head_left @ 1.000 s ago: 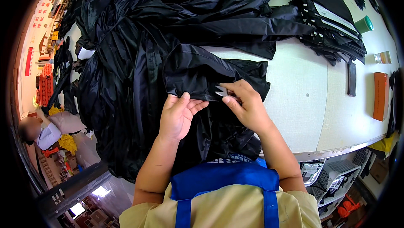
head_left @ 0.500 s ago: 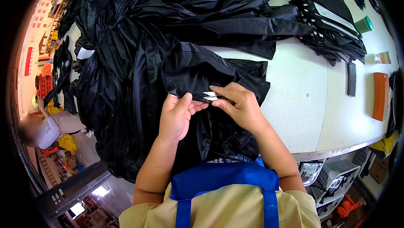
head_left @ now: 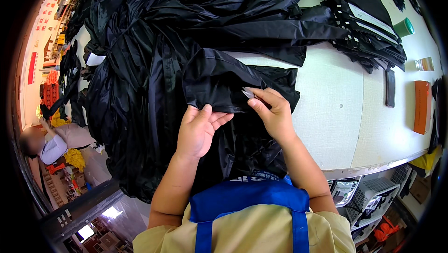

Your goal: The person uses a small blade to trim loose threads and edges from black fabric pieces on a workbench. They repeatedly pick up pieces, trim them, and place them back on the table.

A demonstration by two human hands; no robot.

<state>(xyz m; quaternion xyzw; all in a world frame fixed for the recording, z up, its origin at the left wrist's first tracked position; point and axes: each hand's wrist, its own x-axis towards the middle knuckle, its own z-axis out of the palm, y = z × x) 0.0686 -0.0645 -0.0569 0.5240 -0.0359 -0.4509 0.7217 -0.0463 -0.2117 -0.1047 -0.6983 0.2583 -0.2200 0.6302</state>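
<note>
My left hand (head_left: 198,129) is closed on the hem of a shiny black garment (head_left: 207,78), thumb on top and fingers under the edge. The raised panel bulges open beyond my fingertips. Just to the right, my right hand (head_left: 273,113) grips a small pair of thread snips (head_left: 248,93). Their pointed metal blades stick out past thumb and forefinger, over the black cloth and apart from the hem. The handles are hidden in my palm.
A large heap of black garments (head_left: 135,66) covers the left and far table (head_left: 326,127). Stacked black pieces (head_left: 368,33) lie far right. Nearby are a green thread spool (head_left: 404,27), a dark phone-like slab (head_left: 390,87) and an orange box (head_left: 422,107). Another person (head_left: 56,145) works at far left.
My right hand and the snips have moved up and away from the hem, where the blades were half a second ago. My left hand keeps its hold, nearly still.
</note>
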